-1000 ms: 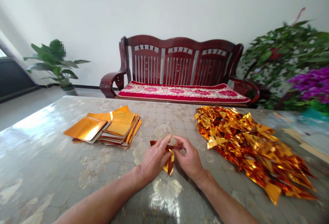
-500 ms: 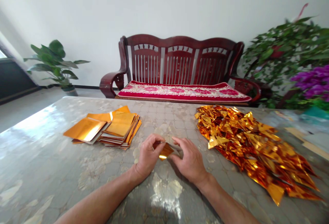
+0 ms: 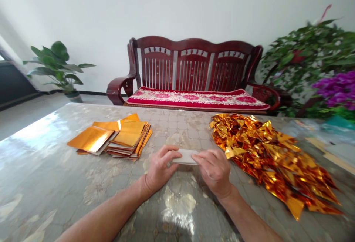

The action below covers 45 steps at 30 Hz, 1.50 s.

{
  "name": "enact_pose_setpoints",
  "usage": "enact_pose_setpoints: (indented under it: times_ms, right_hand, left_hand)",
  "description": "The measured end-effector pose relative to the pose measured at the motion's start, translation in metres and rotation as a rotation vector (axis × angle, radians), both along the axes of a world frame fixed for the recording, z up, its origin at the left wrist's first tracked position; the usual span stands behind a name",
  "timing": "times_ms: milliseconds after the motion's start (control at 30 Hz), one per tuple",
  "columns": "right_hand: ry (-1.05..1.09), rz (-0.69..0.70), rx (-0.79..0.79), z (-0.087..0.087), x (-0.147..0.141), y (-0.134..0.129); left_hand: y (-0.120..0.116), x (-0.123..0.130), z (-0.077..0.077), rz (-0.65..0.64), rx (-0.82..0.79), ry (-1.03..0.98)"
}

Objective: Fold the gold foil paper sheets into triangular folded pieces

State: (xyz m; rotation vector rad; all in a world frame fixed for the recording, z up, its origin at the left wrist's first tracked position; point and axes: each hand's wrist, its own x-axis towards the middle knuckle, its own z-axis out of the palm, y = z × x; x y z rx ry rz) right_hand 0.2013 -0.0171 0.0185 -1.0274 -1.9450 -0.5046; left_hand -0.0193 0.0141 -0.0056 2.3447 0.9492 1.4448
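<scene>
Between my two hands is a sheet of foil paper, folded or rolled so that its pale grey-white back faces out as a narrow band. My left hand pinches its left end, thumb below and fingers above. At the right end, my right hand grips it with bent fingers. A stack of flat gold foil paper sheets lies on the table left of my hands. To the right spreads a large heap of folded gold foil pieces, pointed and shiny.
The patterned grey tabletop reflects light. Clear plastic bags and a cardboard piece lie at the far right. Behind the table stands a dark red wooden bench, with potted plants on both sides.
The paper has turned from a small piece showing gold to a flat pale band stretched sideways. My right hand has shifted a little right and curled its fingers.
</scene>
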Motion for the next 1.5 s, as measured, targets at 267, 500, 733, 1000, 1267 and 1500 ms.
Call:
enact_pose_setpoints:
  times_ms: [267,500,733,1000,1267,1500]
  right_hand:
    - [-0.102,-0.109,-0.176,-0.007,0.002,0.001]
    - [-0.134,-0.116,-0.195,-0.009,0.001,0.004]
    - [-0.157,-0.076,-0.236,-0.014,0.003,0.007]
    - [-0.208,-0.080,-0.326,-0.017,0.002,0.010]
    - [-0.240,-0.012,-0.433,-0.018,0.000,0.009]
    - [-0.251,-0.001,-0.483,-0.024,-0.002,0.011]
  left_hand:
    - [-0.001,-0.004,0.002,0.128,0.174,0.290]
    - [0.008,-0.005,-0.008,0.057,0.051,0.265]
    - [0.012,-0.007,-0.012,-0.018,-0.096,0.185]
    - [0.014,-0.008,-0.009,-0.024,-0.187,0.241]
    - [0.014,-0.009,-0.009,0.003,-0.178,0.375]
    - [0.015,-0.009,-0.013,0.051,-0.180,0.510]
